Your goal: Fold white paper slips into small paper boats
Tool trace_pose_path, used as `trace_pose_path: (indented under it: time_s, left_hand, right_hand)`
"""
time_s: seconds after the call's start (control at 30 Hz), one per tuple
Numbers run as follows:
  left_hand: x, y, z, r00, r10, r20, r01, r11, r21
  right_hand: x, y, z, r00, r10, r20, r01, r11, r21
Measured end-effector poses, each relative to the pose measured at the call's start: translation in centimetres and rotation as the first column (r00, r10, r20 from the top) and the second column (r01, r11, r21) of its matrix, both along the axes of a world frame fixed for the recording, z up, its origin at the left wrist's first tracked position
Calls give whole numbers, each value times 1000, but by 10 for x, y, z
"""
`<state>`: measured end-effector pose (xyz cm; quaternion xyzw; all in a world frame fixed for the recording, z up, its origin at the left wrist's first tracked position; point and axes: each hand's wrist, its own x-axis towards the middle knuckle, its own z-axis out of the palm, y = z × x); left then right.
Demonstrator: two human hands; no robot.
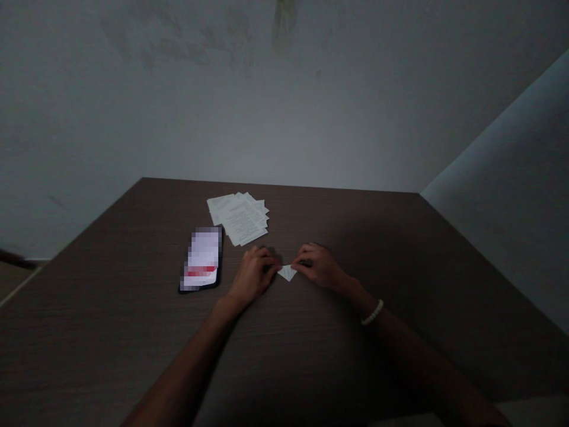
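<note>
Between my two hands is a small folded piece of paper, white with faint print, its lower end coming to a point toward me. My left hand pinches its left corner between thumb and fingers. At the right corner, my right hand grips the paper in the same way, fingertips closed. The paper is low over the tabletop; whether it touches the wood I cannot tell. A pale beaded bracelet circles my right wrist.
A fanned stack of printed sheets lies beyond my left hand. Left of that hand rests a phone with a lit, blurred screen. The dark wooden table meets a grey wall at the back, and another wall rises along the right.
</note>
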<state>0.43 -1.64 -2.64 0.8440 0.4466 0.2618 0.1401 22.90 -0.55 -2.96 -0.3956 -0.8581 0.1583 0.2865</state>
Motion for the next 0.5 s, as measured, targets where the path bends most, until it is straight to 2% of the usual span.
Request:
trace_pose_path:
  time_s: [0.23, 0.5]
  left_hand:
    - [-4, -3, 5, 996, -56, -69, 61, 996, 65]
    - [-10, -9, 17, 956, -133, -260, 163, 981, 100]
  right_hand:
    - [6, -8, -4, 998, 32, 60, -39, 991, 125]
    - [12, -19, 10, 978, 6, 210, -32, 992, 122]
